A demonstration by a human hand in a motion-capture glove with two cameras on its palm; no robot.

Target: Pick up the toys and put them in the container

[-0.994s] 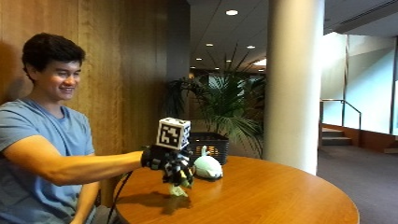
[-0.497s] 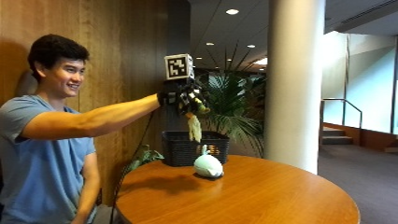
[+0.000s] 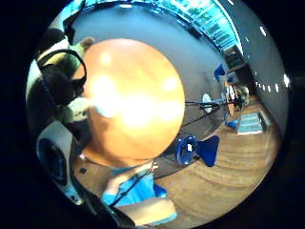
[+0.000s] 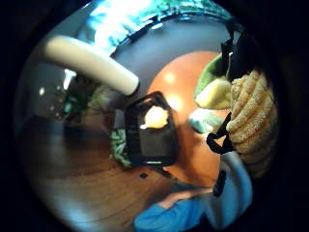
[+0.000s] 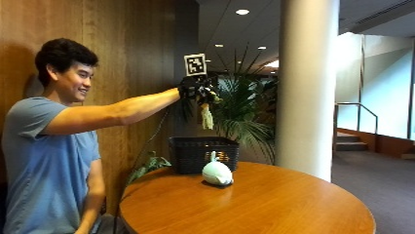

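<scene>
— Raised and carried outward since a moment ago: the right hand [image 5: 195,88] grips a dangling plush toy [image 5: 206,115] above the black basket [image 5: 202,153].

— Lined up for dropping, I'd say. Thumb-side view shows one toy [image 4: 155,117] already inside; the white toy [image 5: 216,172] waits on the worktop [image 5: 272,204].

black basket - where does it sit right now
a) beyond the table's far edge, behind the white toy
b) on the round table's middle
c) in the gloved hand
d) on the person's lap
a: in the outside view the black basket stands beyond the far rim of the table, behind the white toy, while the gloved right hand holds a yellowish toy high above it.
</scene>
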